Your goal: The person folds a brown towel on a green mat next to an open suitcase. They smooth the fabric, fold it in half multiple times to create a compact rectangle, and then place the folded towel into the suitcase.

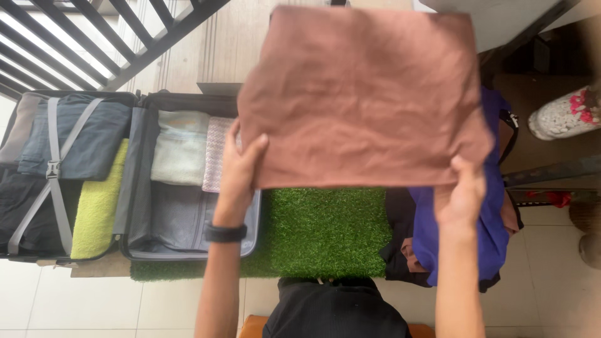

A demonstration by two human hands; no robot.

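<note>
- Brown folded cloth [363,94] hangs in the air, pinched at its lower corners by the left hand [241,169] and the right hand [463,191], both clamped on its edge.
- Below the cloth lies a green artificial-grass mat [325,228].
- Left of the mat, an open suitcase [125,213] holds folded clothes.
- Right of the mat sits a blue garment [488,219].

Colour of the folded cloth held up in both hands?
Dusty pinkish-brown, plain: the folded cloth, head view.
</note>
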